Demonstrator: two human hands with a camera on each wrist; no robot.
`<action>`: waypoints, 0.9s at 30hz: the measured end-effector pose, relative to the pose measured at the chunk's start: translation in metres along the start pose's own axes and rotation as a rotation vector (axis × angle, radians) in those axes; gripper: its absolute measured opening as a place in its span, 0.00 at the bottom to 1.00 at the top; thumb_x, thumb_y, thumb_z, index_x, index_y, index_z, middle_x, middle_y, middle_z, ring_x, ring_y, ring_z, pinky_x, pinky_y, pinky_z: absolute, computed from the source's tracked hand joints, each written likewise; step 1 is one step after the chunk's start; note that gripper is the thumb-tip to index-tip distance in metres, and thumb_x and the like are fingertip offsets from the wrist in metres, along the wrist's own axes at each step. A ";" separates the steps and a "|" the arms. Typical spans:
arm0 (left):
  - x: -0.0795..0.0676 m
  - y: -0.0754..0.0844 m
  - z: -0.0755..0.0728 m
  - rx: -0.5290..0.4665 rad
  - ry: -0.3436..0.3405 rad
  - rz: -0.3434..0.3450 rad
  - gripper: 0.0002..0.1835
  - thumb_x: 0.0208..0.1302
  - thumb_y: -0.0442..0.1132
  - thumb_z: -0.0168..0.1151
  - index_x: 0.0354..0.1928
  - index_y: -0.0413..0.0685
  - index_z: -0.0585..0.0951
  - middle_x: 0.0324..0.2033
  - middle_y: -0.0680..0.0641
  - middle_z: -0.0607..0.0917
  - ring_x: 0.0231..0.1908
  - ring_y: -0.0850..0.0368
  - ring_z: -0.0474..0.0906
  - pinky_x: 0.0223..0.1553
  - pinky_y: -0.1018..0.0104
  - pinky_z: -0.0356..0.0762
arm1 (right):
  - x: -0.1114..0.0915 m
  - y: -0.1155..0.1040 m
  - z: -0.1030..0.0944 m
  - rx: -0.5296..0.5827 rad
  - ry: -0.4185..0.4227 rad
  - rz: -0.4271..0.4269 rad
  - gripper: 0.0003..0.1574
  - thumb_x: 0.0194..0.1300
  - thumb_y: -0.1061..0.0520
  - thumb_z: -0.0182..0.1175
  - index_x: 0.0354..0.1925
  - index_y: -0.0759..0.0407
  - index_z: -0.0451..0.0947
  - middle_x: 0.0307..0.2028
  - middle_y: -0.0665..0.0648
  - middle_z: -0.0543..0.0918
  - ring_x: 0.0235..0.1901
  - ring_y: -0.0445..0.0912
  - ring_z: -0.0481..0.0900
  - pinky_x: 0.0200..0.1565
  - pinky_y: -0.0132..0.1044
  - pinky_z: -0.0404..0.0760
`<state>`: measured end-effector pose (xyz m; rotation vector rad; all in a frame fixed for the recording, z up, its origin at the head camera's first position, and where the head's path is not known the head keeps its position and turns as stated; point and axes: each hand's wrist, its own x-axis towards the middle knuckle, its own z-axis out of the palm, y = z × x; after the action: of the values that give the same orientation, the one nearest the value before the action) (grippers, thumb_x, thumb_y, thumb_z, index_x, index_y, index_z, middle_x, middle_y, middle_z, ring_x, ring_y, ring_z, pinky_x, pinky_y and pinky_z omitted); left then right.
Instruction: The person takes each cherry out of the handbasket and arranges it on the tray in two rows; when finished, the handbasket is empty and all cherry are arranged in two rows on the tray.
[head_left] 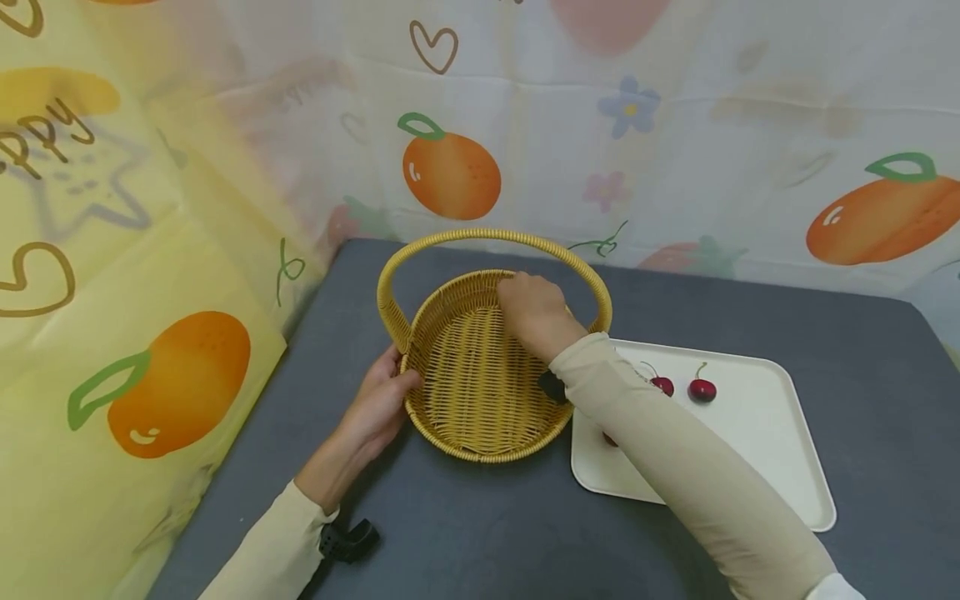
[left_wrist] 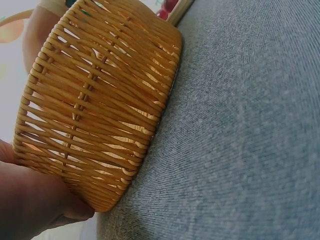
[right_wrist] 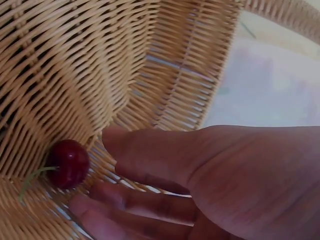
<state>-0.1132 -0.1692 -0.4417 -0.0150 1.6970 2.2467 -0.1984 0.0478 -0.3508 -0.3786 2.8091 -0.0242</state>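
A round yellow wicker basket (head_left: 483, 383) with a tall arched handle stands on the table. My left hand (head_left: 371, 408) grips its left side, thumb over the rim and the other fingers outside. The left wrist view shows the woven side of the basket (left_wrist: 100, 90) close to that hand. My right hand (head_left: 536, 312) reaches under the handle into the far right part of the basket. In the right wrist view, a dark red cherry (right_wrist: 69, 164) with a green stem lies against the weave, just beyond the parted thumb and fingertips of the right hand (right_wrist: 185, 175).
A white rectangular tray (head_left: 765, 433) sits right of the basket, partly under the right forearm. On it lie a cherry (head_left: 702, 389) with its stem up and another cherry (head_left: 663, 385); the sleeve partly covers a third. A printed curtain (head_left: 525, 125) hangs behind the grey table (head_left: 465, 533).
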 end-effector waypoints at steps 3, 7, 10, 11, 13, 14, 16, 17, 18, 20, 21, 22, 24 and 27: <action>-0.001 0.000 0.000 0.002 0.004 -0.007 0.43 0.68 0.20 0.44 0.83 0.46 0.52 0.75 0.36 0.64 0.71 0.41 0.64 0.65 0.54 0.73 | -0.002 0.001 0.006 -0.017 0.015 -0.024 0.08 0.76 0.63 0.61 0.49 0.59 0.85 0.39 0.60 0.84 0.32 0.49 0.80 0.27 0.39 0.73; -0.001 0.000 0.001 -0.008 0.003 -0.006 0.42 0.67 0.19 0.44 0.83 0.45 0.52 0.75 0.35 0.64 0.71 0.41 0.64 0.65 0.54 0.73 | -0.003 0.005 0.013 -0.017 0.025 -0.053 0.09 0.78 0.63 0.57 0.47 0.60 0.85 0.36 0.59 0.84 0.32 0.49 0.81 0.30 0.40 0.74; 0.000 0.000 0.001 -0.011 0.005 -0.003 0.42 0.67 0.19 0.45 0.83 0.45 0.53 0.75 0.36 0.64 0.71 0.41 0.64 0.65 0.54 0.73 | -0.003 0.007 0.016 -0.006 0.024 -0.069 0.10 0.79 0.64 0.56 0.44 0.60 0.84 0.32 0.59 0.83 0.30 0.48 0.80 0.32 0.40 0.73; 0.000 0.000 0.001 -0.011 0.005 -0.005 0.42 0.67 0.19 0.45 0.83 0.46 0.53 0.75 0.36 0.64 0.71 0.41 0.64 0.65 0.54 0.73 | -0.003 0.007 0.017 -0.004 0.023 -0.073 0.10 0.79 0.64 0.56 0.44 0.60 0.84 0.32 0.58 0.82 0.30 0.48 0.79 0.32 0.40 0.73; 0.000 0.000 0.001 -0.010 0.006 -0.008 0.42 0.67 0.19 0.45 0.83 0.45 0.53 0.75 0.35 0.65 0.71 0.41 0.65 0.64 0.55 0.74 | -0.002 0.008 0.017 0.004 0.007 -0.075 0.09 0.79 0.64 0.55 0.44 0.59 0.83 0.32 0.58 0.82 0.30 0.48 0.78 0.32 0.40 0.73; 0.000 0.000 0.001 -0.011 0.006 -0.010 0.42 0.67 0.19 0.45 0.83 0.45 0.53 0.75 0.35 0.65 0.71 0.41 0.65 0.64 0.55 0.74 | -0.002 0.008 0.017 0.009 -0.004 -0.078 0.09 0.79 0.64 0.55 0.44 0.59 0.83 0.33 0.58 0.82 0.30 0.48 0.78 0.33 0.41 0.73; 0.000 -0.001 0.002 -0.012 0.007 -0.014 0.42 0.66 0.19 0.45 0.83 0.44 0.53 0.74 0.35 0.65 0.70 0.41 0.65 0.64 0.56 0.74 | -0.003 0.008 0.016 0.029 -0.028 -0.091 0.09 0.79 0.66 0.54 0.43 0.58 0.82 0.35 0.58 0.82 0.31 0.48 0.77 0.34 0.42 0.73; 0.000 -0.001 0.002 -0.013 0.008 -0.015 0.42 0.66 0.19 0.45 0.83 0.44 0.53 0.74 0.34 0.65 0.70 0.41 0.65 0.64 0.56 0.74 | -0.004 0.008 0.015 0.038 -0.043 -0.102 0.09 0.79 0.66 0.54 0.43 0.58 0.81 0.36 0.58 0.82 0.32 0.49 0.77 0.34 0.42 0.73; 0.000 -0.001 0.003 -0.014 0.008 -0.014 0.42 0.66 0.19 0.45 0.82 0.43 0.53 0.74 0.34 0.65 0.70 0.41 0.65 0.64 0.55 0.74 | -0.006 0.007 0.013 0.047 -0.058 -0.122 0.08 0.79 0.65 0.54 0.43 0.58 0.80 0.37 0.57 0.82 0.33 0.49 0.77 0.35 0.42 0.73; 0.000 -0.001 0.003 -0.017 0.012 -0.013 0.42 0.66 0.19 0.45 0.82 0.43 0.54 0.74 0.34 0.65 0.70 0.41 0.65 0.64 0.55 0.74 | -0.012 0.006 0.008 0.078 -0.080 -0.195 0.06 0.78 0.64 0.58 0.44 0.57 0.81 0.38 0.56 0.83 0.35 0.48 0.78 0.38 0.42 0.75; 0.000 -0.001 0.004 -0.016 0.010 -0.011 0.42 0.65 0.19 0.45 0.82 0.43 0.54 0.74 0.34 0.65 0.70 0.41 0.65 0.64 0.56 0.74 | -0.017 0.006 0.005 0.095 -0.089 -0.239 0.05 0.77 0.62 0.60 0.45 0.56 0.82 0.39 0.54 0.83 0.37 0.47 0.78 0.39 0.42 0.76; 0.001 -0.001 0.004 -0.015 0.009 -0.010 0.42 0.66 0.19 0.45 0.82 0.43 0.54 0.73 0.34 0.65 0.70 0.41 0.65 0.64 0.56 0.74 | -0.022 0.006 0.001 0.117 -0.096 -0.294 0.05 0.76 0.61 0.61 0.47 0.56 0.83 0.40 0.53 0.83 0.38 0.47 0.78 0.41 0.41 0.77; 0.001 -0.001 0.005 -0.014 0.005 -0.009 0.41 0.66 0.19 0.45 0.82 0.43 0.55 0.73 0.34 0.65 0.69 0.42 0.65 0.64 0.56 0.74 | -0.034 0.005 -0.005 0.155 -0.093 -0.428 0.07 0.74 0.60 0.64 0.48 0.56 0.85 0.40 0.51 0.84 0.39 0.46 0.79 0.44 0.40 0.78; 0.002 -0.001 0.005 -0.013 -0.003 -0.005 0.41 0.66 0.19 0.45 0.82 0.43 0.55 0.74 0.34 0.65 0.70 0.42 0.65 0.64 0.56 0.73 | -0.056 0.003 -0.012 0.216 -0.079 -0.598 0.10 0.72 0.62 0.64 0.51 0.58 0.85 0.42 0.50 0.84 0.42 0.44 0.80 0.48 0.39 0.79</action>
<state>-0.1141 -0.1633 -0.4412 -0.0195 1.6786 2.2533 -0.1514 0.0649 -0.3232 -1.1132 2.4787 -0.4252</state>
